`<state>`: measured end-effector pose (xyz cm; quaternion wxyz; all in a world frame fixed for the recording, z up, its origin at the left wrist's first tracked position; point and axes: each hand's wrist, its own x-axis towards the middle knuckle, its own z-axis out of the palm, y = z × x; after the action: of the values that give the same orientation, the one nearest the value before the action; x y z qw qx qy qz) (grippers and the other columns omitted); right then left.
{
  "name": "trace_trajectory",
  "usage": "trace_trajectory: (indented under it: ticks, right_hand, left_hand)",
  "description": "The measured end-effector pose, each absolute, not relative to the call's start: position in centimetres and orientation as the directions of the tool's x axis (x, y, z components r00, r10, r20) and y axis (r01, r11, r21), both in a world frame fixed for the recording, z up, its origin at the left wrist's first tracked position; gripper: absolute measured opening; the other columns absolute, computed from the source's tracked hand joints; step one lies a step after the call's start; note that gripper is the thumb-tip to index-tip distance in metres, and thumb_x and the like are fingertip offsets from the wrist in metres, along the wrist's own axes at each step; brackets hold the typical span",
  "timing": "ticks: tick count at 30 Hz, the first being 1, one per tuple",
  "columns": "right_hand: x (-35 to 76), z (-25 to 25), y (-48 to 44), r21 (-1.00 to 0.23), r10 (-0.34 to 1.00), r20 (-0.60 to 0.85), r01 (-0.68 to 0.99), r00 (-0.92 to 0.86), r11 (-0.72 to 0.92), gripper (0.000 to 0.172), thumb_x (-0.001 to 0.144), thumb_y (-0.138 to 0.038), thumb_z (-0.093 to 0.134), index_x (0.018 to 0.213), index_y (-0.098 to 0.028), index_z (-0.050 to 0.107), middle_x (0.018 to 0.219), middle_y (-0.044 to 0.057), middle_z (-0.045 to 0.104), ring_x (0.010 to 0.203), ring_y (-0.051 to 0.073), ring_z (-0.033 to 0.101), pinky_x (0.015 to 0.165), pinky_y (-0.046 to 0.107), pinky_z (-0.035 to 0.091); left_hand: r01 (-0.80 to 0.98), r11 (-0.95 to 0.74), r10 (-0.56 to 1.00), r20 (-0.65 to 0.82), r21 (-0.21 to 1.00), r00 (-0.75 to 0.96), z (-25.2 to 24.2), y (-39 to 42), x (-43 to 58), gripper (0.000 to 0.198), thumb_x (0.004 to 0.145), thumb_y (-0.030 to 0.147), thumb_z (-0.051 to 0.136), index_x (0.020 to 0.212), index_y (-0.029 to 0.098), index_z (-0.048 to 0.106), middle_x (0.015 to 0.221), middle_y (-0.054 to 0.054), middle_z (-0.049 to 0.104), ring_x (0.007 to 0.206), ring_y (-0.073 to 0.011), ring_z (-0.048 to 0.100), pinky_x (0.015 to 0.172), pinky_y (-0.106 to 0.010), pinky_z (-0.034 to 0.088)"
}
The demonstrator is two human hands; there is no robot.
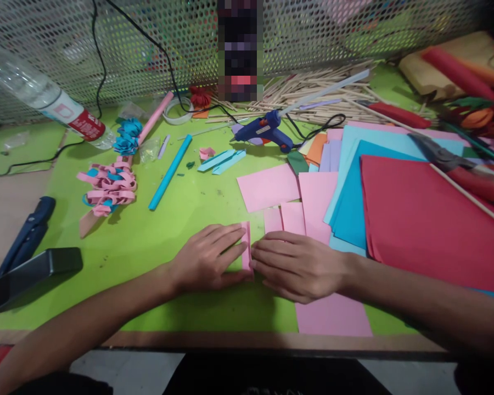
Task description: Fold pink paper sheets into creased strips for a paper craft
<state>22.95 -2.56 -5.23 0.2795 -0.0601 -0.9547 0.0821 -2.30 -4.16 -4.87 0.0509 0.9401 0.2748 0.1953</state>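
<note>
A narrow folded strip of pink paper (pixel 246 250) lies on the green work surface between my hands. The fingertips of my left hand (pixel 209 255) hold it down from the left, fingers close together. From the other side, my right hand (pixel 298 263) has its fingers pressed together at the strip's right edge; its thumb is hidden. Just beyond the right hand are small pink paper pieces (pixel 293 216) and a larger pink sheet (pixel 268 186). Another pink sheet (pixel 333 315) runs beneath the right hand and wrist.
Red sheets (pixel 428 219) and blue sheets (pixel 349 203) are stacked at right, with pliers (pixel 469 175) over them. A glue gun (pixel 265 131) lies beyond my hands, before thin wooden sticks (pixel 288 90). Leftward are a paper-loop flower (pixel 109 186), a bottle (pixel 61 107) and a stapler (pixel 27 233).
</note>
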Motion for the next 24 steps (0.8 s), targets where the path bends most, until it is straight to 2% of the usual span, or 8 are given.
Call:
trace_trajectory:
  ticks: [4, 9, 14, 19, 24]
  right_hand:
    - [22.8, -5.2, -2.5, -0.217, 0.163, 0.498, 0.06, -0.852, 0.974, 0.026, 0.093, -0.019, 0.056, 0.113, -0.004, 0.063, 0.112, 0.016, 0.068, 0.113, 0.026, 0.062, 0.098, 0.041, 0.053]
    - [22.7, -5.2, -2.6, -0.208, 0.174, 0.462, 0.085, -0.87, 0.974, 0.024, 0.095, -0.018, 0.055, 0.114, -0.005, 0.062, 0.113, 0.016, 0.068, 0.117, 0.026, 0.061, 0.097, 0.042, 0.053]
    - [22.7, -5.3, -2.6, -0.2, 0.167, 0.417, 0.089, -0.893, 0.976, 0.03, 0.094, -0.02, 0.057, 0.119, -0.004, 0.062, 0.119, 0.018, 0.066, 0.12, 0.029, 0.059, 0.101, 0.043, 0.051]
    - [22.7, -5.5, -2.5, -0.206, 0.157, 0.391, 0.08, -0.907, 0.975, 0.035, 0.096, -0.026, 0.055, 0.123, -0.004, 0.062, 0.128, 0.019, 0.063, 0.124, 0.031, 0.057, 0.105, 0.045, 0.048]
    - [22.6, -5.7, -2.5, -0.224, 0.167, 0.351, 0.091, -0.921, 0.97, 0.035, 0.097, -0.029, 0.053, 0.123, -0.007, 0.062, 0.131, 0.017, 0.062, 0.126, 0.029, 0.056, 0.107, 0.044, 0.047]
  left_hand:
    - [0.498, -0.843, 0.538, 0.343, 0.206, 0.77, -4.8, -4.2, -2.3, 0.041, 0.09, 0.048, 0.064, 0.107, 0.011, 0.067, 0.127, -0.017, 0.066, 0.119, -0.0279, 0.063, 0.095, -0.041, 0.056]
    - [0.496, -0.835, 0.55, 0.326, 0.24, 0.768, -4.7, -4.0, -2.3, 0.043, 0.089, 0.048, 0.064, 0.112, 0.012, 0.066, 0.127, -0.017, 0.066, 0.12, -0.0288, 0.062, 0.096, -0.041, 0.055]
    - [0.464, -0.837, 0.539, 0.296, 0.289, 0.789, -4.5, -3.4, -2.6, 0.05, 0.087, 0.052, 0.067, 0.116, 0.011, 0.062, 0.126, -0.016, 0.065, 0.121, -0.0286, 0.061, 0.098, -0.043, 0.055]
    - [0.445, -0.842, 0.532, 0.331, 0.304, 0.78, -4.6, -2.8, -3.1, 0.048, 0.085, 0.057, 0.068, 0.1, 0.012, 0.06, 0.122, -0.018, 0.065, 0.114, -0.0281, 0.064, 0.096, -0.043, 0.055]
    - [0.429, -0.867, 0.492, 0.295, 0.252, 0.819, -4.4, -2.4, -3.2, 0.071, 0.085, 0.07, 0.058, 0.124, 0.01, 0.055, 0.126, -0.019, 0.063, 0.117, -0.0296, 0.062, 0.095, -0.045, 0.054]
